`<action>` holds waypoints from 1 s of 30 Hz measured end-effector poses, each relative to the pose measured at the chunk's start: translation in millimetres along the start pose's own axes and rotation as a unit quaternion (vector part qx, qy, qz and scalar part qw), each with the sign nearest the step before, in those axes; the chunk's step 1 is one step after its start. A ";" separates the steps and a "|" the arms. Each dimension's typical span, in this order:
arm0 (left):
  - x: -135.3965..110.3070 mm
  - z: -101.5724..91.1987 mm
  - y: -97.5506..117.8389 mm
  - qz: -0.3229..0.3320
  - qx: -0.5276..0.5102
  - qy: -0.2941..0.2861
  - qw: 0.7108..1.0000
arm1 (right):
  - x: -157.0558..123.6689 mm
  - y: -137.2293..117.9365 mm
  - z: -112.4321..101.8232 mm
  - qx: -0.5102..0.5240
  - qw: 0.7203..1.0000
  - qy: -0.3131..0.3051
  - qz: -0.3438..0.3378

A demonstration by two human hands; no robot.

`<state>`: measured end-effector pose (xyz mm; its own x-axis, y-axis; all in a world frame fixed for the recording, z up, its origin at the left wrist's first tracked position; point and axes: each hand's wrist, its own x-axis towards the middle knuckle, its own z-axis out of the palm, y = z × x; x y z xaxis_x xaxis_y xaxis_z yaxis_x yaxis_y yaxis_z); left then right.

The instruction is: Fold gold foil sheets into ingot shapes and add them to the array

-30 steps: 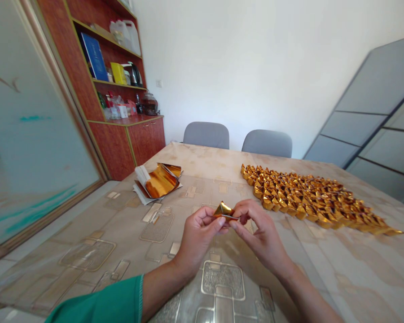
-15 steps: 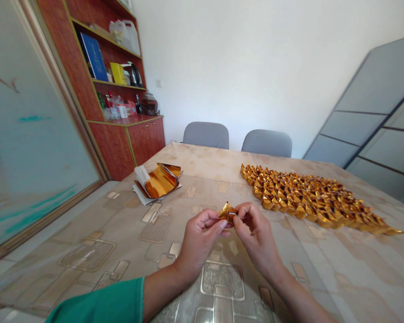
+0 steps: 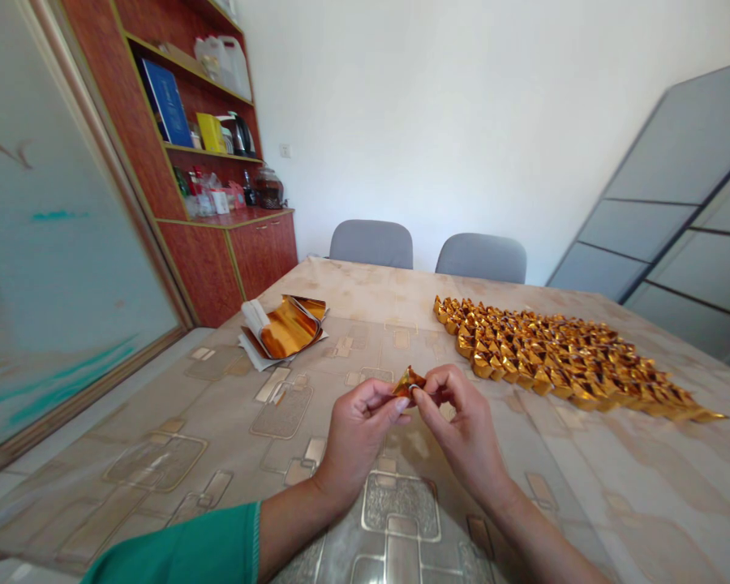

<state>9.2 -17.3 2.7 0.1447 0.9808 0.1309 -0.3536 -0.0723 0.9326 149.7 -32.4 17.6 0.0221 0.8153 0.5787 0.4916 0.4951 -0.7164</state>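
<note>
A small folded piece of gold foil paper [image 3: 410, 380] is pinched between both hands above the table [image 3: 219, 405]. My left hand [image 3: 356, 434] grips its left side with thumb and fingers closed. My right hand [image 3: 465, 430] pinches its right side, fingers curled. To the right lies a wide patch of several finished gold folded pieces [image 3: 560, 361] laid in rows. At the left of the table sits a stack of gold foil sheets [image 3: 287, 326] on white paper.
Two grey chairs [image 3: 372, 242] stand at the table's far side. A red-brown cabinet with shelves [image 3: 219, 203] holds bottles, a kettle and books at the left. A frosted glass panel [image 3: 49, 243] is at far left, grey panels [image 3: 687, 211] lean at right.
The gold piece has been folded smaller and tighter between my fingertips. Both hands have shifted slightly and drawn closer together.
</note>
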 end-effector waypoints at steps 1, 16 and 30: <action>-0.1 0.3 -0.2 0.002 -0.001 0.000 1.000 | -0.4 0.2 0.7 0.002 1.000 0.004 0.005; 1.9 -1.7 1.1 0.009 0.020 -0.001 1.000 | -0.7 3.7 -0.4 0.029 0.999 -0.029 0.002; 5.4 -4.2 -5.3 -0.034 -0.013 -0.042 0.998 | 2.8 10.8 -3.3 0.073 0.996 -0.036 0.040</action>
<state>7.9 -10.9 -2.9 0.2459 0.9644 0.0969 -0.3632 -0.0010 0.9317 157.9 -25.8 12.7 -0.0083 0.8706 0.4918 0.3586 0.4617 -0.8113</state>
